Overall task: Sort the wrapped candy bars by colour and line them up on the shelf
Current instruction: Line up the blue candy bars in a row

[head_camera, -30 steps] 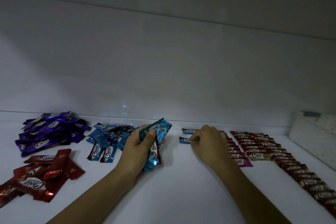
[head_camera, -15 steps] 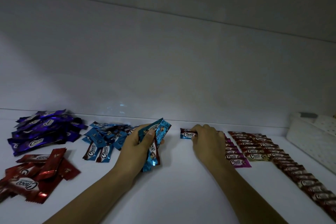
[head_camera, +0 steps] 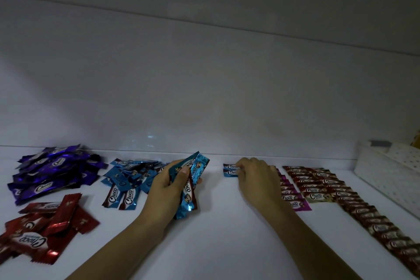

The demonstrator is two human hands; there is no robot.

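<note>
Fingertips (head_camera: pixel 241 169) of the right hand (head_camera: pixel 258 177) are bent down onto the right ends of two short blue foil-wrapped candy bars (head_camera: pixel 230 169) by the back edge of the white shelf (head_camera: pixel 216 238). Whether they pinch the bars or only press them cannot be told. A second ago these two bars lay with a gap between them. Now they sit one against the other, the start of a blue row just left of the row of pink-wrapped bars (head_camera: pixel 292 195).

The left hand (head_camera: pixel 168 191) still grips a fan of long blue foil candy bars (head_camera: pixel 191 185), thumb across the front, held upright near the middle of the shelf. This looks like the supply for the row.

Behind it towards the left lies the loose heap of blue bars (head_camera: pixel 129 179). A heap of purple-wrapped bars (head_camera: pixel 50 170) fills the back left corner, and a heap of red-wrapped bars (head_camera: pixel 43 227) lies by the front left edge. None of these three is lined up yet. Rows of brown-wrapped bars (head_camera: pixel 318 180) run from the back edge to the front right corner, so the lining-up seems about half done, with blue only just begun. A white perforated plastic basket (head_camera: pixel 391 173) stands at the right end.
</note>
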